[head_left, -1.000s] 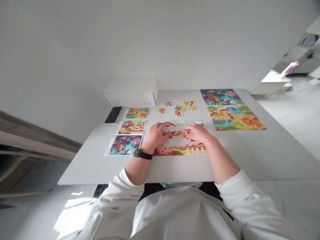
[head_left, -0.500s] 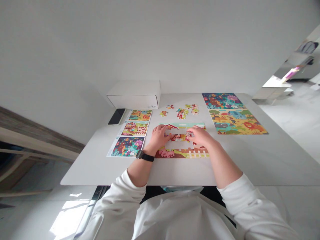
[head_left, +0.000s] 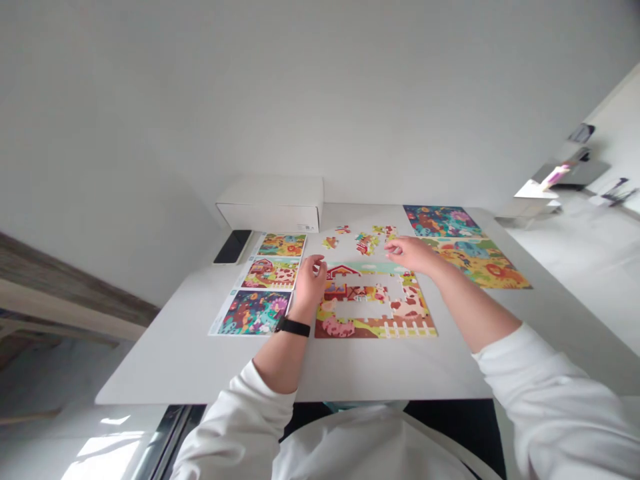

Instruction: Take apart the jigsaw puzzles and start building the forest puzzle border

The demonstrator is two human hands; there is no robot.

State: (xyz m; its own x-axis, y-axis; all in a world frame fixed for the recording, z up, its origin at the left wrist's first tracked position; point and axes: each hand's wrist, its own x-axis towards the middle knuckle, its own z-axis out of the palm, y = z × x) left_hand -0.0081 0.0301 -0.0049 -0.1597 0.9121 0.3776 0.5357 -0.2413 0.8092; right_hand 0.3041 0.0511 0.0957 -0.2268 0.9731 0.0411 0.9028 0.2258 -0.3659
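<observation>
At table (head_left: 200,360) centre: farm puzzle (head_left: 373,303), part-built, flat, border complete, an unfilled gap in its middle showing white tabletop.

Left hand (head_left: 311,280): at the puzzle's 9 o'clock edge, fingers loosely curled, tips at the upper left corner by the red barn; whether it pinches a piece cannot be told. Black watch (head_left: 293,327) on the wrist, white sleeve (head_left: 245,413) pushed up the forearm.

Right hand (head_left: 407,253): at the puzzle's 1 o'clock, just beyond its far edge, fingers extended toward the loose pieces (head_left: 367,240); fingertips near the closest piece; contact cannot be told, nothing clearly held.

Loose pieces: small scatter at 12 o'clock of the puzzle, between it and the wall, well apart from the gap.

Reference cards (head_left: 265,280): three colour prints in a column at 9 o'clock of the puzzle, just beside the left hand; the middle one shows a like farm scene.

Finished puzzles (head_left: 460,243): two, touching end to end, at 2 o'clock, partly behind the right forearm.

White box (head_left: 273,203): at 11 o'clock, against the wall.

Phone (head_left: 233,245): dark, flat, at 10 o'clock, just beside the top card, in front of the box.
</observation>
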